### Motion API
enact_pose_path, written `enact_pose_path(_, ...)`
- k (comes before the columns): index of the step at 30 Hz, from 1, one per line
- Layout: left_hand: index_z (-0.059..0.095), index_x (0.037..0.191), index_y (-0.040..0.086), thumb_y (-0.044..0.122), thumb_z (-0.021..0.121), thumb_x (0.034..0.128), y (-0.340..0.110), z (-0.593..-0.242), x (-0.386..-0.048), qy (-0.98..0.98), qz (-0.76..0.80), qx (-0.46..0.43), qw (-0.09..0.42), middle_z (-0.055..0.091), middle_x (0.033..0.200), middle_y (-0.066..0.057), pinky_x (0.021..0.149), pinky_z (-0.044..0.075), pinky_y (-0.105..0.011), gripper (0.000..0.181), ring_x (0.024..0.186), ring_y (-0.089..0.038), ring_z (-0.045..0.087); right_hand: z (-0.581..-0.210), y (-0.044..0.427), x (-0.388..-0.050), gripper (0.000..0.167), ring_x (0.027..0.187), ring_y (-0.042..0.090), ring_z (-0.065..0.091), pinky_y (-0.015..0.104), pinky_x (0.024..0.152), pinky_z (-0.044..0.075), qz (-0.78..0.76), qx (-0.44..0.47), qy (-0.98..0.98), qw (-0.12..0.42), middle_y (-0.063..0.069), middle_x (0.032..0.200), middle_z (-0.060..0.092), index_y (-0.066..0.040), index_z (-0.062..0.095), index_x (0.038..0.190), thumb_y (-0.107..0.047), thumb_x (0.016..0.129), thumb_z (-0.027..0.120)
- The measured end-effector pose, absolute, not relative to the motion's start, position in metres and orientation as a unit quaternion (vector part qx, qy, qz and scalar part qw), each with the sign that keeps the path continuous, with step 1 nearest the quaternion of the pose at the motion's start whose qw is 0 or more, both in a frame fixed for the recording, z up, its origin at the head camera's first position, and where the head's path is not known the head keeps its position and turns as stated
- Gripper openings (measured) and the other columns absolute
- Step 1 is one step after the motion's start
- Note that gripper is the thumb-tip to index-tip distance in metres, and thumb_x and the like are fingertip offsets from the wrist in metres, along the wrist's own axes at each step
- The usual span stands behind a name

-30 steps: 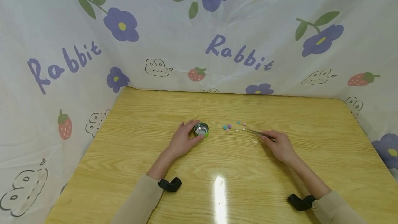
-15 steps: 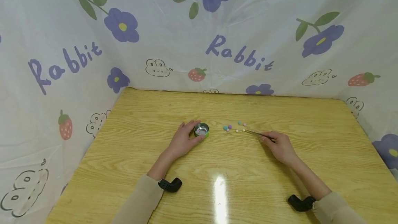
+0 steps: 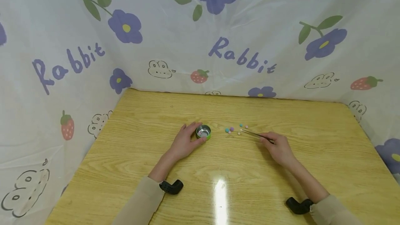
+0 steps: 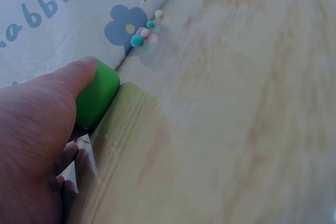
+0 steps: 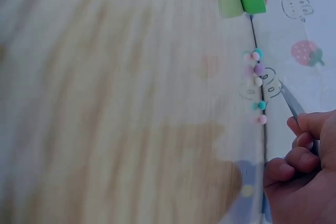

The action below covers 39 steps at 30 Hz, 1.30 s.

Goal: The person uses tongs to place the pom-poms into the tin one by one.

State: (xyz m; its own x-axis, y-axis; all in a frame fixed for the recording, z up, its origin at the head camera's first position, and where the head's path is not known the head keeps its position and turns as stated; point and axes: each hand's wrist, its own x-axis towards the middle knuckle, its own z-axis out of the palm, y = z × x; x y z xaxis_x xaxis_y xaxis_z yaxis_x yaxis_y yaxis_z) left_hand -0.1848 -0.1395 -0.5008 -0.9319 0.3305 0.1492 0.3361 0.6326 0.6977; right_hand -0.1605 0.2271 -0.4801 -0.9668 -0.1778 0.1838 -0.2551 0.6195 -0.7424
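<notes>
My left hand [image 3: 184, 141] grips a small round tin [image 3: 200, 137], green outside and silvery inside, between thumb and fingers on the table. Something pale pink lies inside the tin. In the right hand [image 3: 279, 148] I pinch dark-handled metal tweezers [image 3: 254, 134], their tips pointing left. A tiny white ball [image 3: 241, 130] appears at the tips, though the wrist views do not show it clearly. Several small balls lie between tin and tweezers, among them a teal ball [image 3: 227, 130], a purple ball [image 3: 232, 128] and a pink ball [image 3: 246, 126].
The wood-grain table [image 3: 156, 114] backs onto a white curtain [image 3: 175, 37] printed with flowers, strawberries and rabbits. A black camera mount [image 3: 172, 186] sits on the left wrist and another black mount [image 3: 299, 206] on the right.
The right hand and tweezers have shifted slightly left, and the white ball at the tips has moved left with them. My left hand keeps its grip on the tin.
</notes>
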Motion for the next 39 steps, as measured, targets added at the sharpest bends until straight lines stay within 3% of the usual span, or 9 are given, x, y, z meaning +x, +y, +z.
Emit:
enact_pose_path(15,0.05,0.152,0.007,0.036,0.073,0.0975,-0.137,-0.504,-0.186,-0.906,-0.383,-0.18,-0.002,0.048,0.153,-0.018,0.126,0.013,-0.05,0.066,0.147,-0.034,0.037,-0.479,0.201,-0.164,0.019,0.062,0.012,0.046,0.026,0.054,0.04,0.447,0.154,-0.88,0.051,0.014,0.095,0.073,0.005,0.075,0.115,-0.002,0.099,0.066)
enact_pose_path(24,0.051,0.152,0.008,0.035,0.074,0.0968,-0.136,-0.506,-0.186,-0.906,-0.383,-0.183,0.004,0.049,0.153,-0.018,0.126,0.012,-0.05,0.066,0.147,-0.034,0.038,-0.475,0.18,-0.167,0.017,0.07,0.02,0.057,0.026,0.056,0.045,0.464,0.171,-0.868,0.043,0.013,0.095,0.073,0.005,0.077,0.11,0.0,0.097,0.068)
enact_pose_path(26,0.051,0.152,0.008,0.035,0.074,0.0967,-0.137,-0.505,-0.186,-0.906,-0.381,-0.182,0.005,0.049,0.153,-0.017,0.126,0.013,-0.05,0.066,0.147,-0.034,0.038,-0.476,0.175,-0.168,0.017,0.087,0.031,0.068,0.03,0.063,0.052,0.466,0.175,-0.866,0.042,0.014,0.098,0.074,0.005,0.077,0.111,0.0,0.097,0.068)
enact_pose_path(28,0.051,0.152,0.008,0.035,0.074,0.0967,-0.137,-0.504,-0.186,-0.907,-0.381,-0.182,0.004,0.049,0.153,-0.017,0.126,0.012,-0.05,0.066,0.147,-0.034,0.038,-0.477,0.17,-0.169,0.018,0.095,0.041,0.068,0.038,0.08,0.059,0.471,0.181,-0.862,0.04,0.014,0.094,0.072,0.005,0.077,0.112,0.0,0.097,0.068)
enact_pose_path(30,0.051,0.152,0.007,0.035,0.074,0.0968,-0.137,-0.504,-0.186,-0.906,-0.381,-0.184,0.007,0.05,0.152,-0.017,0.126,0.013,-0.051,0.065,0.146,-0.034,0.039,-0.476,0.166,-0.17,0.018,0.111,0.045,0.066,0.048,0.101,0.053,0.474,0.188,-0.859,0.042,0.014,0.097,0.074,0.005,0.077,0.113,0.0,0.097,0.068)
enact_pose_path(32,0.051,0.151,0.007,0.035,0.074,0.0969,-0.137,-0.503,-0.186,-0.905,-0.382,-0.186,0.01,0.05,0.152,-0.018,0.126,0.013,-0.051,0.065,0.146,-0.035,0.039,-0.474,0.161,-0.171,0.021,0.093,0.038,0.069,0.047,0.105,0.049,0.477,0.193,-0.857,0.035,0.013,0.088,0.071,0.003,0.076,0.117,-0.001,0.098,0.067)
enact_pose_path(34,0.051,0.151,0.006,0.035,0.074,0.0971,-0.138,-0.503,-0.186,-0.906,-0.38,-0.187,0.012,0.051,0.151,-0.018,0.126,0.013,-0.051,0.065,0.146,-0.035,0.039,-0.472,0.157,-0.172,0.024,0.071,0.027,0.06,0.036,0.088,0.052,0.477,0.198,-0.856,0.029,0.01,0.081,0.068,0.002,0.074,0.121,-0.003,0.099,0.066)
enact_pose_path(36,0.052,0.15,0.006,0.034,0.074,0.097,-0.138,-0.503,-0.186,-0.906,-0.379,-0.187,0.014,0.052,0.151,-0.017,0.126,0.013,-0.051,0.064,0.146,-0.035,0.04,-0.469,0.152,-0.172,0.025,0.063,0.017,0.049,0.031,0.068,0.045,0.475,0.201,-0.857,0.024,0.008,0.079,0.064,0.0,0.074,0.123,-0.005,0.1,0.066)
enact_pose_path(39,0.051,0.151,0.006,0.034,0.074,0.0968,-0.139,-0.503,-0.186,-0.907,-0.378,-0.187,0.013,0.052,0.151,-0.017,0.126,0.013,-0.05,0.065,0.146,-0.034,0.039,-0.465,0.147,-0.173,0.024,0.06,0.012,0.042,0.027,0.056,0.038,0.476,0.204,-0.855,0.024,0.008,0.082,0.064,0.0,0.075,0.122,-0.007,0.101,0.066)
